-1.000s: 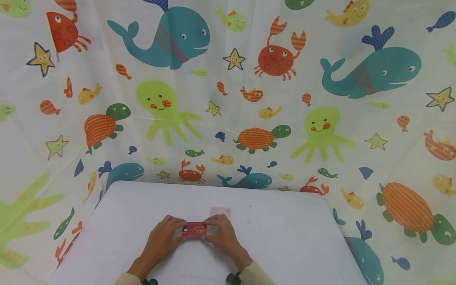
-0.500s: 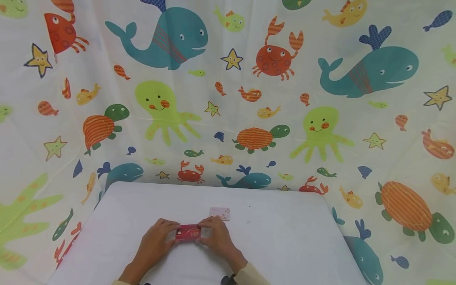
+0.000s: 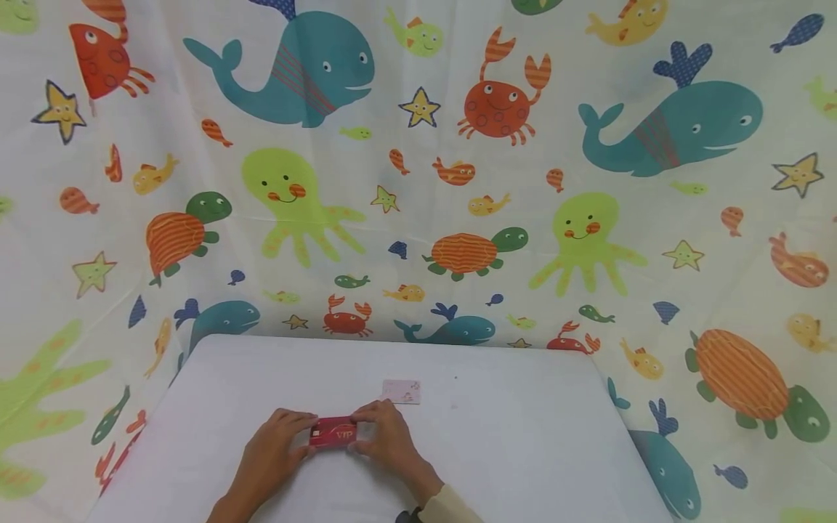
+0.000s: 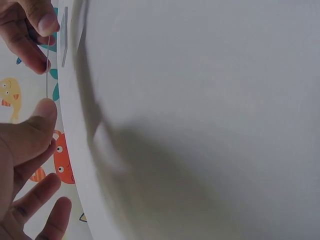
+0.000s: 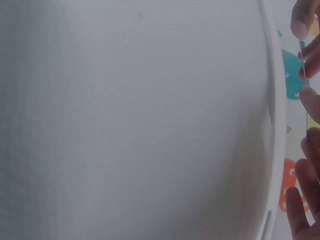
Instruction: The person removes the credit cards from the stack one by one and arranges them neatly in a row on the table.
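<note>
A red card marked "VIP" [image 3: 333,432] is held between both hands over the white table, its printed face toward the head camera. My left hand [image 3: 271,454] pinches its left end between thumb and fingers. At the other end, my right hand [image 3: 390,444] pinches the card the same way. Seen edge-on in the left wrist view, the card [image 4: 48,82] is a thin line between the fingertips of the two hands. The right wrist view catches only part of the fingers [image 5: 307,105] at its right edge.
A pale pink patterned card [image 3: 402,391] lies on the white table [image 3: 523,421], just beyond my right hand. Behind the table hangs a white curtain [image 3: 366,232] printed with sea animals.
Both hands have moved left and slightly nearer to me with the red card between them. The pale pink card, partly covered by the right hand before, now shows almost fully.
</note>
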`<action>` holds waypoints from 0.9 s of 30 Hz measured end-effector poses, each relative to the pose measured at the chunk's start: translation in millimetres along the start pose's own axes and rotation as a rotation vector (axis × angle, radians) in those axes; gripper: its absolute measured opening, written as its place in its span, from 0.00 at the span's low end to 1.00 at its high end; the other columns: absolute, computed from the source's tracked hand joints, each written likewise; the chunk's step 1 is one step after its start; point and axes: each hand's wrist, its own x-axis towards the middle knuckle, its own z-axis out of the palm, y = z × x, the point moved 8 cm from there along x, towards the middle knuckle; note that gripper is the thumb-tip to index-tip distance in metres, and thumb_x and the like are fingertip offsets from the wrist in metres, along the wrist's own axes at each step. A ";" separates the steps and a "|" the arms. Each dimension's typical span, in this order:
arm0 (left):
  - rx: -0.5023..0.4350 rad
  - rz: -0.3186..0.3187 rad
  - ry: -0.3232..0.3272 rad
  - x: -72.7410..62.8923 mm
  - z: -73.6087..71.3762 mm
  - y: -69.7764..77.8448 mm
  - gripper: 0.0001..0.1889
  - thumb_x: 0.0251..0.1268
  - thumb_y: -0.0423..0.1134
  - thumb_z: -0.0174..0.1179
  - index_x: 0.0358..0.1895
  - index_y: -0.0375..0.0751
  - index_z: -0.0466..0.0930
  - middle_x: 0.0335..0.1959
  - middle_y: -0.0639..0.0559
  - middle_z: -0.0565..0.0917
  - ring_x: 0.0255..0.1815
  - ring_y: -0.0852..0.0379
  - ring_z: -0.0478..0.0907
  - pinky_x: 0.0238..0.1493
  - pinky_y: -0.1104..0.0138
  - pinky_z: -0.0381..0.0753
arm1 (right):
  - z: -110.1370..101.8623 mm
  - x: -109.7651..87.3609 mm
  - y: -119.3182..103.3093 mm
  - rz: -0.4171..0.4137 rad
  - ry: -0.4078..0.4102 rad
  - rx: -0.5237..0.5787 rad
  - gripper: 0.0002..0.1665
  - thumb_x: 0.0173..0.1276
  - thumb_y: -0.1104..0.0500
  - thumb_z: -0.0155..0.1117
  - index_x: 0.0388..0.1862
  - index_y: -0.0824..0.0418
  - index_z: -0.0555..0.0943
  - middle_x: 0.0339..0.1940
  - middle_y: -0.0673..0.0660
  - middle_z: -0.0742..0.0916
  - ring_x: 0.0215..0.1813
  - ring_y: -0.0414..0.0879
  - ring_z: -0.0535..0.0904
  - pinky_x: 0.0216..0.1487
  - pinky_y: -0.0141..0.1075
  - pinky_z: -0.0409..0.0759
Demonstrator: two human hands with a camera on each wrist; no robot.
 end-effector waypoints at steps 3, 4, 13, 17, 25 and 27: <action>0.001 -0.012 -0.010 -3.3 -2.1 -3.2 0.26 0.50 0.42 0.85 0.57 0.48 0.90 0.54 0.53 0.92 0.59 0.50 0.83 0.64 0.48 0.85 | 3.6 -0.4 -3.2 0.005 -0.006 -0.001 0.24 0.60 0.51 0.85 0.56 0.41 0.91 0.51 0.35 0.87 0.56 0.33 0.77 0.63 0.35 0.82; 0.001 -0.015 -0.012 -4.3 -2.8 -4.2 0.27 0.50 0.42 0.85 0.57 0.48 0.90 0.54 0.53 0.92 0.59 0.50 0.83 0.65 0.48 0.85 | 4.6 -0.5 -4.2 0.007 -0.008 -0.003 0.24 0.60 0.51 0.85 0.56 0.41 0.91 0.51 0.35 0.87 0.56 0.32 0.77 0.63 0.34 0.82; 0.006 -0.032 -0.016 -12.3 -9.2 -11.7 0.27 0.50 0.42 0.85 0.57 0.47 0.90 0.54 0.52 0.91 0.58 0.49 0.83 0.63 0.47 0.86 | 14.6 1.8 -11.4 -0.003 -0.024 -0.024 0.25 0.58 0.50 0.86 0.56 0.41 0.91 0.50 0.35 0.87 0.53 0.30 0.75 0.56 0.29 0.81; 0.010 -0.031 -0.010 -14.0 -12.5 -14.8 0.28 0.50 0.42 0.85 0.57 0.46 0.90 0.54 0.51 0.92 0.58 0.49 0.83 0.62 0.47 0.87 | 19.2 2.7 -14.5 0.007 -0.027 -0.032 0.25 0.58 0.49 0.86 0.56 0.41 0.91 0.50 0.35 0.87 0.52 0.30 0.75 0.55 0.29 0.81; 0.001 -0.035 -0.015 -17.4 -17.1 -24.1 0.27 0.49 0.42 0.85 0.56 0.47 0.90 0.53 0.51 0.91 0.57 0.49 0.84 0.62 0.46 0.86 | 30.4 5.9 -21.3 0.002 -0.032 -0.039 0.24 0.59 0.48 0.86 0.55 0.41 0.91 0.50 0.34 0.87 0.53 0.29 0.76 0.56 0.28 0.81; 0.001 -0.044 -0.025 -18.7 -16.7 -27.5 0.27 0.49 0.42 0.85 0.56 0.47 0.90 0.54 0.51 0.91 0.57 0.49 0.84 0.62 0.45 0.86 | 33.1 6.6 -23.8 -0.012 -0.032 -0.044 0.24 0.59 0.48 0.86 0.55 0.41 0.91 0.50 0.35 0.87 0.52 0.29 0.76 0.56 0.28 0.81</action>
